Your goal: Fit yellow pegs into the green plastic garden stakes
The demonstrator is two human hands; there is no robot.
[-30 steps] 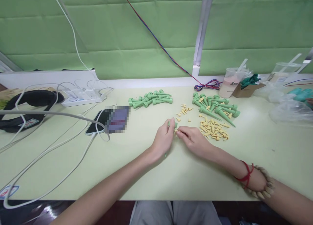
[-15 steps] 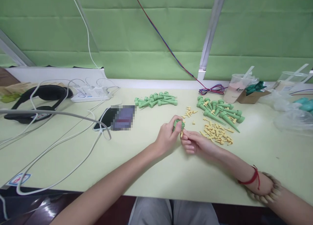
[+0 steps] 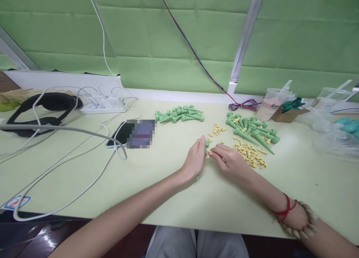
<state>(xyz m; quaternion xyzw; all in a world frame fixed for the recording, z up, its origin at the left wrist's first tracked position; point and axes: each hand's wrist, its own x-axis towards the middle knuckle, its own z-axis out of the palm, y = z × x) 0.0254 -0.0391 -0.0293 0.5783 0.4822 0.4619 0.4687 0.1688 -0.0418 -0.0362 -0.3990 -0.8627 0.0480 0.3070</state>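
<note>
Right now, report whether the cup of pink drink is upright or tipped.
Upright: the cup stands base-down, its straw rising from the top.

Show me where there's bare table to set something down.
Free: table between the cables and left forearm; between left forearm and right forearm; right of the yellow heap, short of the plastic bag. Crowded: around both green spike piles, and far left around the black padded band.

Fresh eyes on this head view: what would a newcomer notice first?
Probably the two hands meeting over the table: the left hand holds a green spike, and the right hand pinches a small yellow piece beside it. Beyond, to the right, lie heaps of green spikes and yellow pieces. Pale cables sprawl on the left, around a phone.
</note>
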